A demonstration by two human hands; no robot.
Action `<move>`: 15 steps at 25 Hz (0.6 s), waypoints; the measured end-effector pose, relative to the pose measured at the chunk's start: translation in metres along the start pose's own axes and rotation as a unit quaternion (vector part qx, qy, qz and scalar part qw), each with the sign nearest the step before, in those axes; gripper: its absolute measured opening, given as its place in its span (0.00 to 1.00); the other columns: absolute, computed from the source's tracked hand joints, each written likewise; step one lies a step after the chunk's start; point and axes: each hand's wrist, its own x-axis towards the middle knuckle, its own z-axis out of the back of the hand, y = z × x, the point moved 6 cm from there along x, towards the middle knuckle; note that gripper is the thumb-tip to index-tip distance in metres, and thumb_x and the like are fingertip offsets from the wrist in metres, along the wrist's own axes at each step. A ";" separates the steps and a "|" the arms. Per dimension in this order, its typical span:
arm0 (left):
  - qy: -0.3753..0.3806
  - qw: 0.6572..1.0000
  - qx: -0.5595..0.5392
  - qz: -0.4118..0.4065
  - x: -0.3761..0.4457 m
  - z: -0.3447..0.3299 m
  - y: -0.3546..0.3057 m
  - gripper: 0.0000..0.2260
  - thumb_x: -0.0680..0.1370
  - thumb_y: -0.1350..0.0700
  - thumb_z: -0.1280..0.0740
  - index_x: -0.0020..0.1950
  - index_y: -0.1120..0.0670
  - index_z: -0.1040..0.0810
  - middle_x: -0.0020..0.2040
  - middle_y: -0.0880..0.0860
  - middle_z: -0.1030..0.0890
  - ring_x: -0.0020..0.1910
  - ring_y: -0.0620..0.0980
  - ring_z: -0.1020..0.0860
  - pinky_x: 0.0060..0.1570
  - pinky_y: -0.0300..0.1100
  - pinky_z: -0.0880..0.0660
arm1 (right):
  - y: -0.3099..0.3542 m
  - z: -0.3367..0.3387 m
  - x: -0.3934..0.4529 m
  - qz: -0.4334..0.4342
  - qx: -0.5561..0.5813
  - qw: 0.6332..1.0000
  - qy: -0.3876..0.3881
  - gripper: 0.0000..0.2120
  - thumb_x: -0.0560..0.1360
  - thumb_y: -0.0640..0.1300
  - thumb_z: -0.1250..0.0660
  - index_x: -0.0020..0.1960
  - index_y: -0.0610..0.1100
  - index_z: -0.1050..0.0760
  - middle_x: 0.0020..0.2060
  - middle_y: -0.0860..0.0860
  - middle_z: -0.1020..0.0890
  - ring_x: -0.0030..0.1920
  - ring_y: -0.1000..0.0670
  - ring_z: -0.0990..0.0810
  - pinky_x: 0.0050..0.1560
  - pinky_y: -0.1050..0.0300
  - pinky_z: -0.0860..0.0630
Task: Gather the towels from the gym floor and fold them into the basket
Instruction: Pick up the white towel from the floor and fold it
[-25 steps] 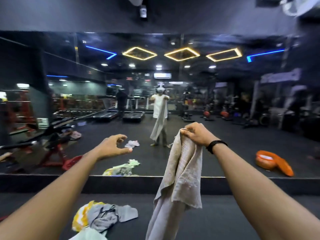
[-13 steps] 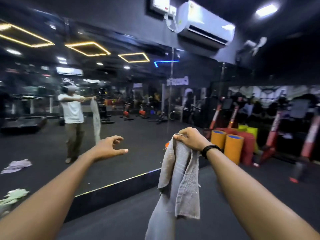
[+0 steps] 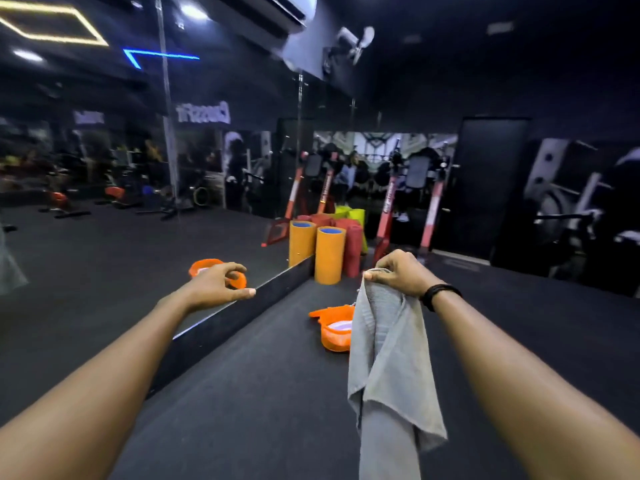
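Observation:
My right hand is raised at chest height and pinches the top edge of a grey towel, which hangs straight down. My left hand is held out to the left of it with fingers loosely curled and nothing in it. An orange basket with something white inside sits on the dark floor ahead, partly hidden behind the towel.
A wall mirror with a low black ledge runs along the left and reflects the basket. Orange and red rolled mats stand in the corner ahead. Red exercise machines and a dark door are beyond.
My view has swung to the right, away from the towels on the floor; the basket and the rolled mats are now ahead. Both arms stay raised, and the towel still hangs from my right hand.

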 end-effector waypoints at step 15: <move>0.104 0.988 0.034 -0.111 0.379 -0.134 -0.100 0.30 0.72 0.45 0.28 0.71 0.52 0.31 0.68 0.55 0.27 0.66 0.52 0.28 0.64 0.46 0.30 | -0.262 0.036 0.180 -0.114 -0.059 0.988 -0.079 0.26 0.74 0.51 0.31 0.29 0.45 0.44 0.27 0.50 0.42 0.27 0.54 0.43 0.27 0.60 0.45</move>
